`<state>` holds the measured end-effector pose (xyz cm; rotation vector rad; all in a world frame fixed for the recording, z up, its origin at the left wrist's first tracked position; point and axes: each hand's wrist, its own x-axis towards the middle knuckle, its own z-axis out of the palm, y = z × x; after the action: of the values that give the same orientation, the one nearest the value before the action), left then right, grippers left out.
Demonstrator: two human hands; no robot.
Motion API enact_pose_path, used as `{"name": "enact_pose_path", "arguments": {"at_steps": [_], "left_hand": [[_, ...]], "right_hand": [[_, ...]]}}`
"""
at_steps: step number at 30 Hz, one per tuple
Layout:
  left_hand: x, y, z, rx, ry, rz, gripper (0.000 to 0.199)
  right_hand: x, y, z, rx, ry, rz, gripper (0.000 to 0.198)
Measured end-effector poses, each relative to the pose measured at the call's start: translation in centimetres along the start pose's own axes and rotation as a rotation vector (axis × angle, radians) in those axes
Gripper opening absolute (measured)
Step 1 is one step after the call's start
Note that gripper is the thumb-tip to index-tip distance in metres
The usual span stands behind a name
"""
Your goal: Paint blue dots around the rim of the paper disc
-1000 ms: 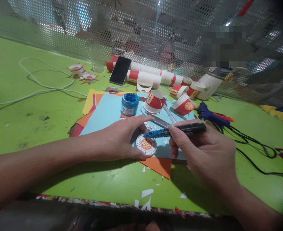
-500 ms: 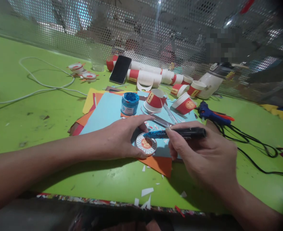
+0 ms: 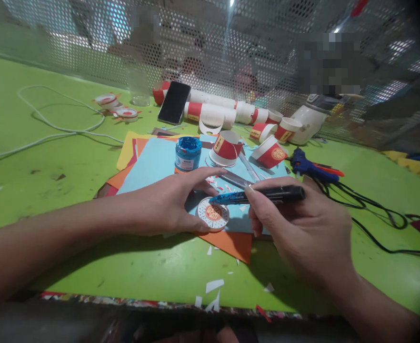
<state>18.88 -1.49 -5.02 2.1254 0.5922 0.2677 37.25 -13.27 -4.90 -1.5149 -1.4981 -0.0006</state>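
My left hand holds a round white disc, its thumb on the near edge and its fingers at the far side. Dark dots ring the disc, and a red-orange emblem fills its middle. In my right hand is a black marker pen, its front end coated in blue paint. The painted tip is over the far left part of the disc; whether it touches cannot be made out. Beyond my left hand stands an open jar of blue paint. Light blue paper lies under the disc.
Cut paper cups, one a red and white cup, stand past my hands. Farther back are a phone and stacked cups. A blue glue gun with black cable lies right. White scraps litter the table's near edge.
The whole view has shifted slightly, so things sit a little farther left. Both hands keep nearly the same pose, with the marker tip still over the disc's far left part.
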Motion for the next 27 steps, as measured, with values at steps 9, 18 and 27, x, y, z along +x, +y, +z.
{"name": "enact_pose_path", "arguments": {"at_steps": [9, 18, 27], "left_hand": [[0.21, -0.04, 0.45, 0.058, 0.041, 0.023, 0.091], [0.20, 0.09, 0.38, 0.068, 0.039, 0.031, 0.090], [0.14, 0.10, 0.44, 0.080, 0.045, 0.012, 0.092]], "right_hand": [[0.16, -0.81, -0.47, 0.010, 0.014, 0.122, 0.020], [0.02, -0.90, -0.06, 0.017, 0.011, 0.130, 0.017], [-0.03, -0.57, 0.13, 0.024, 0.011, 0.129, 0.017]]}}
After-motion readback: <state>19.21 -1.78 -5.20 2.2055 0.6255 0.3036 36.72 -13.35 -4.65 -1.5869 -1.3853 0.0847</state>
